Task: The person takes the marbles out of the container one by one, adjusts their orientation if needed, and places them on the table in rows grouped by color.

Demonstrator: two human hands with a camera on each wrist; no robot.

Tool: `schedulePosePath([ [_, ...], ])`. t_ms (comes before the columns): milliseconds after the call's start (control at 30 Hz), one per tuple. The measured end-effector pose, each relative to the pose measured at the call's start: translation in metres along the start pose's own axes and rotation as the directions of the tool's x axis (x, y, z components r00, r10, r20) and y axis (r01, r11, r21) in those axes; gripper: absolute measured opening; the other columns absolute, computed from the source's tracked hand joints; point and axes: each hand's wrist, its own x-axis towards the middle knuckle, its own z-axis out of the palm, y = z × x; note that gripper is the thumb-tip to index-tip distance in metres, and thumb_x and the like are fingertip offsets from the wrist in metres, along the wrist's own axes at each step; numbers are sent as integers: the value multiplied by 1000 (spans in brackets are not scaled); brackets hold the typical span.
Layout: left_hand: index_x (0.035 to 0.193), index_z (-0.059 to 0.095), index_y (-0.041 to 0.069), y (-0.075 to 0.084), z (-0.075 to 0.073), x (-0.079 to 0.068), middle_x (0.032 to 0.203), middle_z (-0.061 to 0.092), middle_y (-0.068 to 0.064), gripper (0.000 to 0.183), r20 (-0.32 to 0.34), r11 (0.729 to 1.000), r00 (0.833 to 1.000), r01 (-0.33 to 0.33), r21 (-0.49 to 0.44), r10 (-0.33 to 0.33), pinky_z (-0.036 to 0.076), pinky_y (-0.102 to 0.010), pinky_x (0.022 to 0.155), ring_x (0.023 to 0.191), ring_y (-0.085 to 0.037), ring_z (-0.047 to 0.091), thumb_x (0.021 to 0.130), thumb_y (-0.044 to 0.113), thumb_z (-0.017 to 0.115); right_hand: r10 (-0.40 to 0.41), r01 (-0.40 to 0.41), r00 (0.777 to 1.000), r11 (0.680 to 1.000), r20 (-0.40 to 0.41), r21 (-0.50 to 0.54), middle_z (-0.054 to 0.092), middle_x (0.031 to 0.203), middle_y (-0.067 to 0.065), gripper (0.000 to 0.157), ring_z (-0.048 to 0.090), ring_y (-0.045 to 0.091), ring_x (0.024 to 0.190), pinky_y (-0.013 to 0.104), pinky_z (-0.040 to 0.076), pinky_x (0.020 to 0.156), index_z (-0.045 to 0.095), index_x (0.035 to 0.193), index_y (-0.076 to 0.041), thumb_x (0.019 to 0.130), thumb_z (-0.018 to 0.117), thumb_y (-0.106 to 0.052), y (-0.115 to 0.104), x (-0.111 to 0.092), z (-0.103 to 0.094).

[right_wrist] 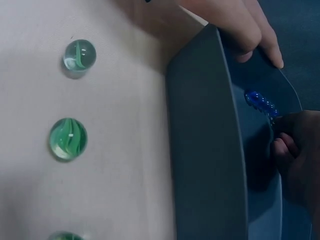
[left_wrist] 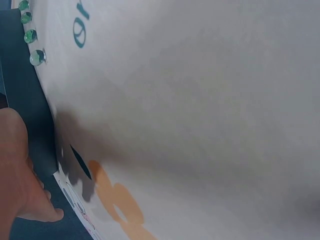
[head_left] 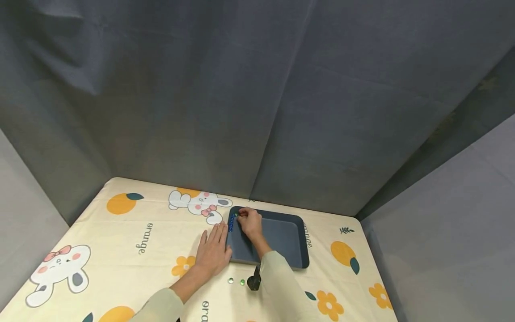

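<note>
A dark blue-grey tray lies on the tablecloth, with several blue marbles lined up along its inner left wall. My left hand rests flat against the tray's left edge, its fingers straight and pointing toward the far side. Inside the tray, my right hand pinches a small greenish marble at the far left corner, beside the end of the blue row. That marble is mostly hidden by the fingers. In the right wrist view, the right hand's curled fingers are close to the blue marbles.
In front of the tray's near side, green-swirled glass marbles sit spaced in a line on the printed tablecloth. A black device shows beside the right sleeve. Grey curtains hang behind the table and at both sides.
</note>
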Motion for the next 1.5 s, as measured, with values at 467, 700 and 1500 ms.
schedulePosePath([
  [467, 144, 27, 5, -1, -1, 0, 150, 23, -10, 65, -3, 1000, 1000, -4, 11, 4, 18, -52, 105, 135, -26, 21, 90, 37, 44, -63, 61, 998, 995, -21, -80, 68, 80, 1, 13, 63, 10, 72, 28, 51, 64, 70, 89, -8, 77, 73, -9, -4, -2, 10],
  [700, 145, 27, 6, 2, 1, 0, 150, 22, -9, 64, 3, 1000, 1000, -5, 13, 4, 17, -52, 106, 135, -26, 21, 91, 37, 44, -64, 58, 997, 990, -44, -130, 67, 78, -2, 11, 62, 9, 70, 31, 50, 64, 69, 87, -10, 77, 73, -11, 0, -3, 9],
  [1500, 144, 27, 5, 2, -3, -2, 150, 21, -10, 65, 18, 999, 1000, -1, 51, 0, 16, -51, 106, 136, -26, 19, 91, 38, 42, -81, 80, 997, 991, 1, 105, 67, 82, -3, 18, 63, 11, 74, 28, 52, 62, 70, 98, -7, 82, 69, -13, 16, -35, -65],
])
